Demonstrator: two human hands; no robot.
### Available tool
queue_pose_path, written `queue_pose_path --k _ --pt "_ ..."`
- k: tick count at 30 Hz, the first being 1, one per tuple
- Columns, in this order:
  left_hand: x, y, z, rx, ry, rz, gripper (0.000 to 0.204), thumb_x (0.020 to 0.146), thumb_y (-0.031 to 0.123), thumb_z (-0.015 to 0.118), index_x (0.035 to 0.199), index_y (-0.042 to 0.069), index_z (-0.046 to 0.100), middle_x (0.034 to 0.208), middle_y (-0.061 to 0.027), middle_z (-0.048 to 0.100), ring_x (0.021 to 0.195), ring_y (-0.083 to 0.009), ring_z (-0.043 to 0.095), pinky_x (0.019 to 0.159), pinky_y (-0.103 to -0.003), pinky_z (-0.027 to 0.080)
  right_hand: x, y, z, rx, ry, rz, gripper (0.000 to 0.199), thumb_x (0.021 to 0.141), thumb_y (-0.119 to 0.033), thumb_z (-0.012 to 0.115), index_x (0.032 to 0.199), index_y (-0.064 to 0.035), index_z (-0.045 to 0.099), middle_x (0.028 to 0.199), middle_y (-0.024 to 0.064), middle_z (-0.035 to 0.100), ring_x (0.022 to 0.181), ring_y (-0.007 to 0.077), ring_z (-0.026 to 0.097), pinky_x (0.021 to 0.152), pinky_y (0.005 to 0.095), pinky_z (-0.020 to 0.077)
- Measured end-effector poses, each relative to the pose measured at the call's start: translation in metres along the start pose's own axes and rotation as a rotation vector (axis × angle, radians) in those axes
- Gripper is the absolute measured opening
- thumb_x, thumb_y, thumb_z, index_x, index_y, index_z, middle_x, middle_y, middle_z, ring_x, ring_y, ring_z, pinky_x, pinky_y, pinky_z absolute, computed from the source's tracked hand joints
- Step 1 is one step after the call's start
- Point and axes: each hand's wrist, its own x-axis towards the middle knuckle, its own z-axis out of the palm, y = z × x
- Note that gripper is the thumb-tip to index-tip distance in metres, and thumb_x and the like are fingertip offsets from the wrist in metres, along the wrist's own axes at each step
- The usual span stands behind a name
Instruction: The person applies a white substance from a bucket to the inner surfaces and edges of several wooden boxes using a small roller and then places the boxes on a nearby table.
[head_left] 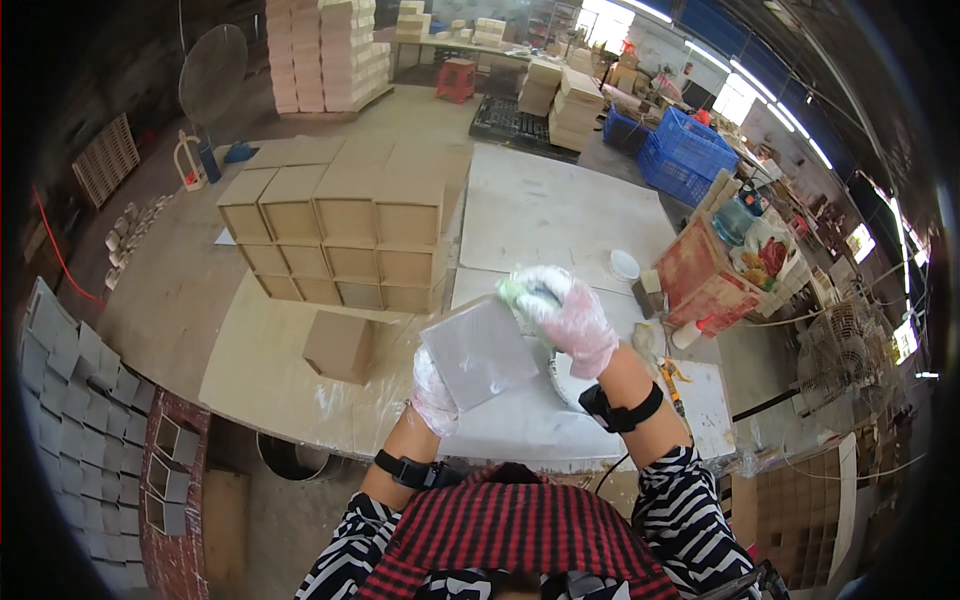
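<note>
My left hand point(435, 393), in a whitish, smeared glove, grips the lower left side of a square box point(482, 352) with a wet-looking pale grey face. The box is tilted above the white-stained work board. My right hand point(575, 322), gloved in pinkish white, is closed around a light green sponge-like pad point(518, 292) at the box's upper right corner. Partly hidden beneath my right wrist is a round container point(567, 385) with a whitish rim. A lone brown box point(338, 347) stands on the table left of my left hand.
Stacked brown boxes point(345, 235) stand on the table's far left. A small white bowl point(624, 265) sits far right, and a yellow-handled tool point(675, 378) lies near the right edge. Beyond are a red-stained cabinet point(700, 270), blue crates point(688, 150) and a fan point(848, 365). Grey boxes point(75, 410) fill the left.
</note>
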Motion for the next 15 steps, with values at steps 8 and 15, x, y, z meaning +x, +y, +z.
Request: queue_pose_path --k 8,15 --pt "0.009 -0.004 -0.016 -0.352 -0.162 -0.263 0.044 0.093 0.033 0.04 0.123 0.001 0.046 0.117 -0.0134 0.055 0.102 -0.0256 0.057 0.087 -0.038 0.049 -0.032 -0.007 0.032 -0.664 -0.452 -0.697 0.034 0.072 -0.025 0.057 0.106 -0.0211 0.059 0.08 0.0045 0.053 0.075 0.022 0.055 0.065 0.034 0.045" --pt "0.013 -0.02 0.006 -0.008 0.105 -0.247 0.041 0.093 0.032 0.041 0.124 0.005 0.046 0.116 -0.0124 0.055 0.101 -0.0249 0.058 0.083 -0.037 0.051 0.035 0.003 0.005 -0.801 -0.256 -0.602 0.033 0.075 -0.027 0.055 0.108 -0.0195 0.054 0.101 0.0086 0.055 0.091 0.0258 0.055 0.075 0.0368 0.0463"
